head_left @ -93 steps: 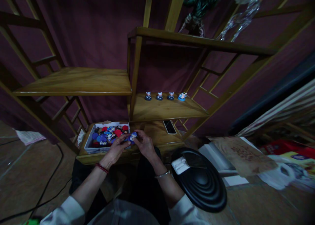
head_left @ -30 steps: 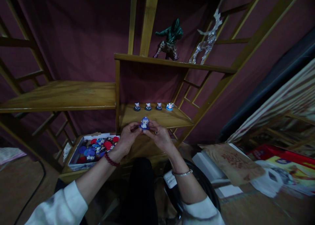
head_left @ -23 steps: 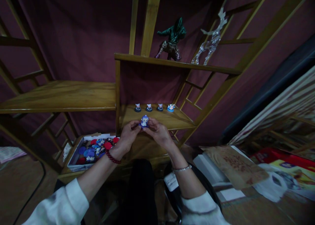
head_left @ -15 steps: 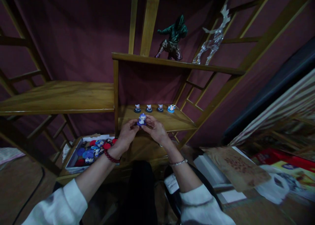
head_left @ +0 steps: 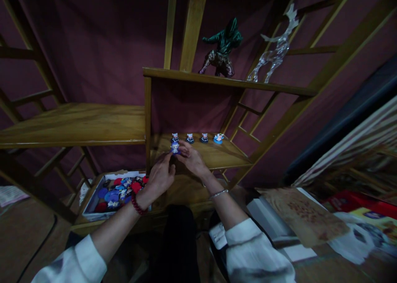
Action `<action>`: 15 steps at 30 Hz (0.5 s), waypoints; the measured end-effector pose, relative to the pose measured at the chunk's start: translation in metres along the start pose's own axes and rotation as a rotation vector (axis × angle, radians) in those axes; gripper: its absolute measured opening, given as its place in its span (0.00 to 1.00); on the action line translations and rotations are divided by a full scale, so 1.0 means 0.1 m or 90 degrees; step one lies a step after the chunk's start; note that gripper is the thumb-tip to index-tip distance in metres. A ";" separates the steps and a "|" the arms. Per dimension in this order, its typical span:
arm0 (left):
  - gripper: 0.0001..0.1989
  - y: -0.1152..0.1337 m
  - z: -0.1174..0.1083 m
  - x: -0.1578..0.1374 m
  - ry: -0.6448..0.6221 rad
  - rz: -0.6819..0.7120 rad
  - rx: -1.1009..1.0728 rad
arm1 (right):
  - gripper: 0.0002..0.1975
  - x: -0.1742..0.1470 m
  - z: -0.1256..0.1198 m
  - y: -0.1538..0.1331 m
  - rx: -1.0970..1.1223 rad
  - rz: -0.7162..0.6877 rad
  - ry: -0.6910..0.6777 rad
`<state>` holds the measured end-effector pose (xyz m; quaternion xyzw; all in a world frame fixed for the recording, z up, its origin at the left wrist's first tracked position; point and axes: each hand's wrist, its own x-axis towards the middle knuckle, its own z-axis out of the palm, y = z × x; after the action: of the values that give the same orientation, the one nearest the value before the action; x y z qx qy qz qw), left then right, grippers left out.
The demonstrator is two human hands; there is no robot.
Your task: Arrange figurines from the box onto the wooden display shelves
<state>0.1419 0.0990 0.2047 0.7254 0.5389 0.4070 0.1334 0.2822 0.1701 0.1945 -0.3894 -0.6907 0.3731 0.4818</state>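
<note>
A small purple-and-white figurine [head_left: 175, 147] on a purple base is held upright at the front of the lower shelf. My right hand [head_left: 192, 160] grips it from the right between thumb and fingers. Just below and left of it is my left hand [head_left: 160, 176], its thumb apart from the forefinger, whose tip is at or very near the base. Behind, a row of small figurines stands on the shelf: dark-based ones [head_left: 190, 138] and a blue-based one [head_left: 218, 138] at the right end. The held figurine partly covers the leftmost one.
A shallow box [head_left: 89, 208] of several jumbled figurines sits at lower left. A wooden upright [head_left: 148, 122] borders the lower shelf [head_left: 214, 158]. Above stand a green hooded statue [head_left: 221, 47] and a clear deer figure [head_left: 276, 51]. Cardboard [head_left: 304, 212] lies at right.
The purple figurine has moved slightly left and up toward the shelf row. My left hand has dropped lower and its thumb has come away from the figurine; my right hand keeps its grip.
</note>
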 end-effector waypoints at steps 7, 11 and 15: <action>0.22 -0.06 0.04 0.03 -0.023 0.038 0.069 | 0.29 0.10 0.06 0.12 -0.068 0.001 0.000; 0.22 -0.04 0.05 0.05 -0.024 0.011 0.064 | 0.29 0.13 0.08 0.14 -0.101 -0.017 -0.001; 0.23 -0.04 0.06 0.10 -0.021 -0.012 0.057 | 0.28 0.16 0.09 0.14 -0.127 -0.031 0.001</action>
<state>0.1445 0.1107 0.2026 0.7320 0.5611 0.3694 0.1133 0.2724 0.1889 0.1856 -0.4189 -0.7333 0.2906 0.4499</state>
